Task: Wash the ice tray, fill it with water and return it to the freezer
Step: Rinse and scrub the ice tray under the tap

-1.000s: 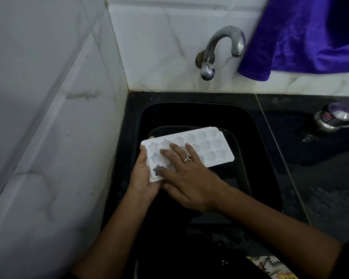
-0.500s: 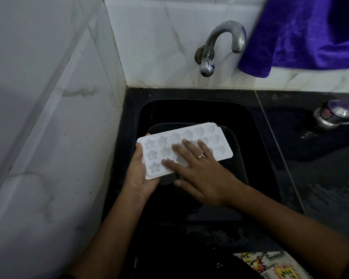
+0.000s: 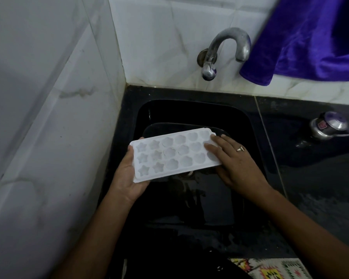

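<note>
A white ice tray with star and flower shaped cells is held level over the black sink. My left hand grips its left end from below, thumb on the edge. My right hand, wearing a ring, lies with straight fingers on the tray's right end cells. The metal tap sticks out of the tiled wall behind the sink, and no water runs from it.
A dark dish lies in the sink under the tray. A purple cloth hangs at the upper right. A metal lidded pot stands on the black counter to the right. White tiled wall closes the left side.
My right hand has slid along the tray from its left cells to its right end. The tray stays in my left hand, lifted slightly.
</note>
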A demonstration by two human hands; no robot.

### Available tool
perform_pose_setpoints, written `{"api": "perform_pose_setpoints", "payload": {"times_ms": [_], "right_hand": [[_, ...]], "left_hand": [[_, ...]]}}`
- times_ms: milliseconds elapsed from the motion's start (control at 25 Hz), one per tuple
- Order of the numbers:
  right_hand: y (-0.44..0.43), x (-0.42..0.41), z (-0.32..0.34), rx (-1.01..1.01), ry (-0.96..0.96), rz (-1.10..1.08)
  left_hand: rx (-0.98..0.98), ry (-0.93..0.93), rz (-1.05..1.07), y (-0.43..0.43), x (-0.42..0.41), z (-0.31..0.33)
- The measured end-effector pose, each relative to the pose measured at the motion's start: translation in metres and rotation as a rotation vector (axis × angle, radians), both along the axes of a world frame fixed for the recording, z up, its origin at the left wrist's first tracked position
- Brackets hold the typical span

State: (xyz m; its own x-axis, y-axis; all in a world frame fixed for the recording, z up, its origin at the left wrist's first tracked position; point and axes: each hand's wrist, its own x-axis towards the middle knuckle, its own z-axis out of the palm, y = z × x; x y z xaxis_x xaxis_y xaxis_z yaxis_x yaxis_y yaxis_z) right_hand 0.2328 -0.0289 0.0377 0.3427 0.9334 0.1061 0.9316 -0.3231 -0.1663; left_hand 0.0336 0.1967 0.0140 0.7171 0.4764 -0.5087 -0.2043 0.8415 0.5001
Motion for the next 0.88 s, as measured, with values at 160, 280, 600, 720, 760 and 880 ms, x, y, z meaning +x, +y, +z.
{"api": "perform_pose_setpoints", "payload": {"times_ms": [160,280,600,720,760,880], "right_hand": [[-0.003,-0.004,0.005,0.185,0.260,0.010],[-0.008,-0.008,0.004,0.282,0.443,-0.066],[0.003,0.007,0.010,0.391,0.716,-0.324],[0.009,0.019,0.015,0.392,0.758,-0.421],[0.012,0.023,0.016,0.385,0.780,-0.445],[0.020,0.037,0.021,0.363,0.897,-0.525]], "left_hand": [[-0.074,0.069,0.028,0.011,-0.007,0.007],[-0.001,0.152,-0.014,0.012,-0.003,0.012],[0.327,0.346,-0.102,0.010,0.027,0.011],[0.402,0.361,-0.166,0.009,0.038,0.018],[0.427,0.369,-0.191,0.010,0.040,0.020],[0.474,0.362,-0.252,0.015,0.046,0.022]]}}
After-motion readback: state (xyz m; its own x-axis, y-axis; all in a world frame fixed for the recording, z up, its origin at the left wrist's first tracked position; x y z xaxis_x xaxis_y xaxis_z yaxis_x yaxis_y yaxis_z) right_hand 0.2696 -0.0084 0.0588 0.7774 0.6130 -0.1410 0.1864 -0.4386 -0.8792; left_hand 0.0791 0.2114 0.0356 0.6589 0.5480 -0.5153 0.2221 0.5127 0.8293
